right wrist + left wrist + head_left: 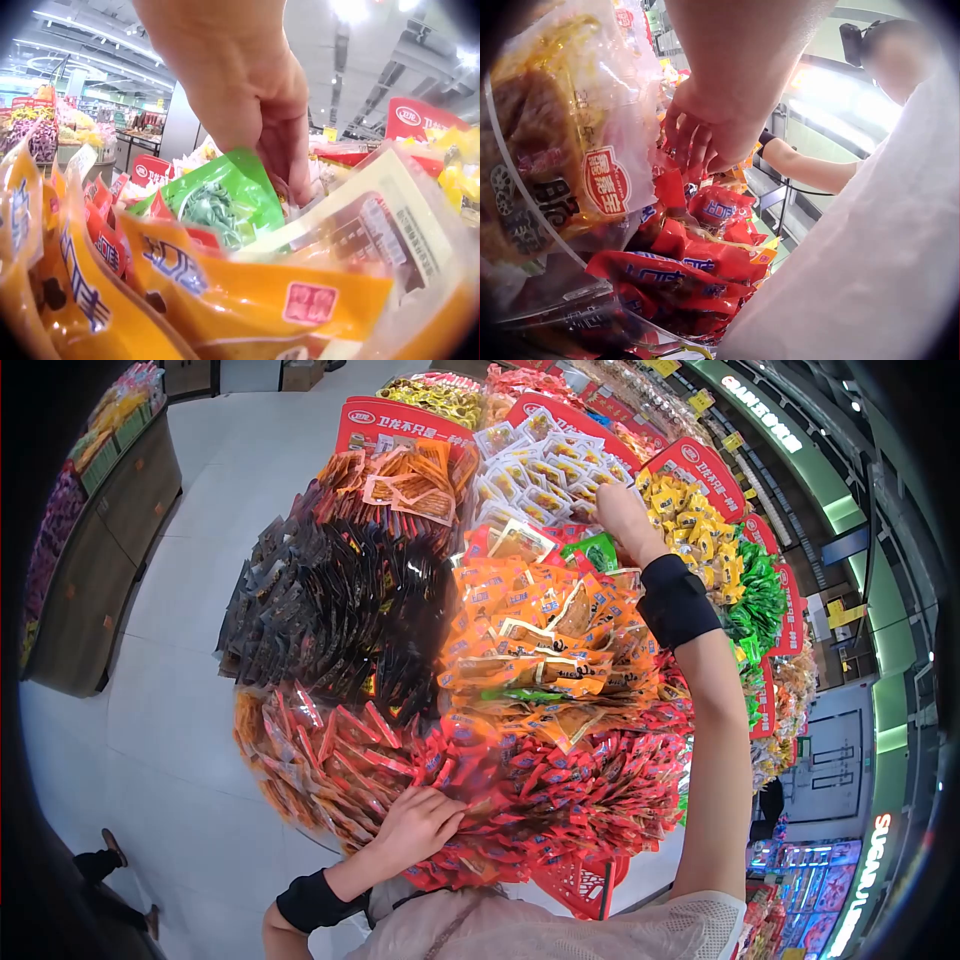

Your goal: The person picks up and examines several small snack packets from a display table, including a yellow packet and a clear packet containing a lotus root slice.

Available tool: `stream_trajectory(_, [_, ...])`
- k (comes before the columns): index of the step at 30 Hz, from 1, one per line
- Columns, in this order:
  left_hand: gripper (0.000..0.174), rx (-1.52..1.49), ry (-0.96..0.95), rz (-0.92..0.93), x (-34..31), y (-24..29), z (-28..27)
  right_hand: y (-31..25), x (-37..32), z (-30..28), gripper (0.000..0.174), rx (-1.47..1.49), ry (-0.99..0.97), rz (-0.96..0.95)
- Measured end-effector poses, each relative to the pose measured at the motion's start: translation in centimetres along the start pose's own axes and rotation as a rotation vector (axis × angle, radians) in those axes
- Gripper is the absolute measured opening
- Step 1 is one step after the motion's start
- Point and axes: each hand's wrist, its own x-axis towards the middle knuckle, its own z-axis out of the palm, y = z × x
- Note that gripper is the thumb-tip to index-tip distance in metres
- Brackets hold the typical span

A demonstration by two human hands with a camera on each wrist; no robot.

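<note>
Display: we see a round snack display [580, 885] heaped with packets in colour sections.
Left hand [420, 825]: lies on the red packets [570, 810] at the near edge, fingers curled; we cannot tell if it grips any.
Right hand [620, 515]: its fingers dip beside the green packet [598, 550] at the far middle; we cannot tell if it holds it.
Advice: we judge it best to pinch the green packet's top edge and lift straight, sparing the orange packets [540, 630].
Count: two hands, one green packet by the right hand, other packets uncountable.

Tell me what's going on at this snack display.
A person is leaning over a round display piled with snack packets. The right hand reaches up into the middle, fingers at a green packet among the orange packets; whether it grips it is unclear. The left hand rests with bent fingers on the red packets at the near edge.
</note>
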Motion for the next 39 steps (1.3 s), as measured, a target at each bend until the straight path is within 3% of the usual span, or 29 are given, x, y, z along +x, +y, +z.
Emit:
stream_trajectory(6, [0.014, 0.013, 0.022, 0.023, 0.0, 0.1, -0.1, 0.7, 1.6, 1.9, 0.019, 0.007, -0.11, -0.007])
stream_trajectory(9, [0.014, 0.012, 0.024, 0.026, -0.2, 0.2, 0.1, 0.6, 2.1, 3.8, 0.021, 0.017, 0.007, 0.054])
stream_trajectory(12, [0.013, 0.026, 0.026, 0.032, -0.2, 0.3, -0.2, 1.6, 2.8, 2.2, 0.022, 0.03, -0.078, 0.019])
stream_trajectory(13, [0.012, 0.029, 0.02, 0.033, -0.2, 0.4, -0.4, 1.6, 2.8, 1.0, 0.023, 0.043, -0.108, 0.009])
stream_trajectory(14, [0.012, 0.031, 0.011, 0.035, -0.2, 0.4, -0.4, 1.1, 4.0, -1.6, 0.029, 0.217, -0.414, 0.187])
stream_trajectory(17, [0.016, -0.011, 0.014, 0.017, -0.4, 0.1, 0.0, -0.8, 4.6, -3.6, 0.029, 0.092, 0.025, 0.104])
stream_trajectory(20, [0.016, 0.007, 0.017, 0.04, -0.3, 0.3, -0.3, -3.0, 5.0, -3.0, 0.024, 0.173, 0.115, -0.023])
stream_trajectory(23, [0.017, 0.006, 0.016, 0.032, -0.3, 0.5, -0.5, -2.9, 6.3, -0.1, 0.01, 0.046, 0.226, -0.069])
stream_trajectory(27, [0.017, 0.009, 0.031, 0.048, -0.4, 0.4, -0.5, -1.6, 6.2, -0.8, 0.009, 0.039, 0.1, 0.027])
stream_trajectory(32, [0.017, 0.017, 0.028, 0.058, -0.2, 0.5, -0.5, -1.4, 5.7, -0.9, 0.016, -0.046, 0.016, -0.064])
stream_trajectory(35, [0.014, 0.032, -0.009, 0.03, -0.3, 0.5, -0.5, -2.2, 5.4, -0.6, 0.016, -0.053, 0.101, -0.074])
stream_trajectory(38, [0.014, 0.035, 0.002, 0.031, -0.5, 0.6, -0.4, -3.5, 4.6, -2.4, 0.03, -0.12, 0.012, -0.014])
stream_trajectory(39, [0.014, 0.036, 0.003, 0.034, -0.5, 0.6, -0.4, -3.4, 4.6, -2.0, 0.025, -0.111, 0.058, -0.033])
